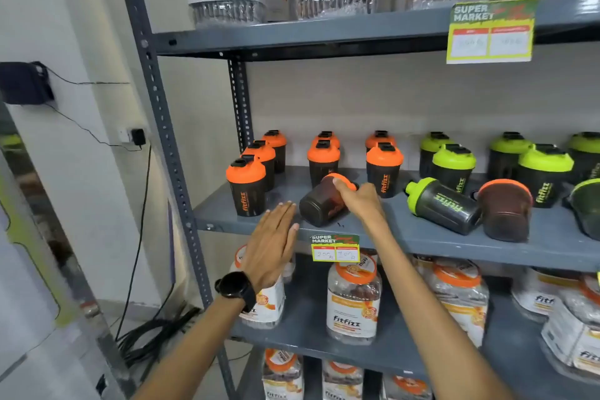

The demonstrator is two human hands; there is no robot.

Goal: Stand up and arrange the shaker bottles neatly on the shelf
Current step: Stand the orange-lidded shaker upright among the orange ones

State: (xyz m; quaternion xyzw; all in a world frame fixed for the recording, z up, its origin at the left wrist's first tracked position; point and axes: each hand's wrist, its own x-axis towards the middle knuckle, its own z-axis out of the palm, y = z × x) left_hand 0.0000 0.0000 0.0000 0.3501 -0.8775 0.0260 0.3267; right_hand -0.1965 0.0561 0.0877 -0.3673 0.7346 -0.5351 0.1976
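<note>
Orange-lidded and tipped on its side, one shaker bottle lies at the front edge of the grey shelf, just above the price tag. It is gripped at the lid end by the right hand; the left hand is held flat and spread beside its base, empty. The bottle is best pivoted upright on its base, steadied from the left, then aligned behind the tag with the upright orange row.

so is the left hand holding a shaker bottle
No, the left hand is flat and open beside the tipped orange-lidded shaker, which only the right hand grips.
</note>
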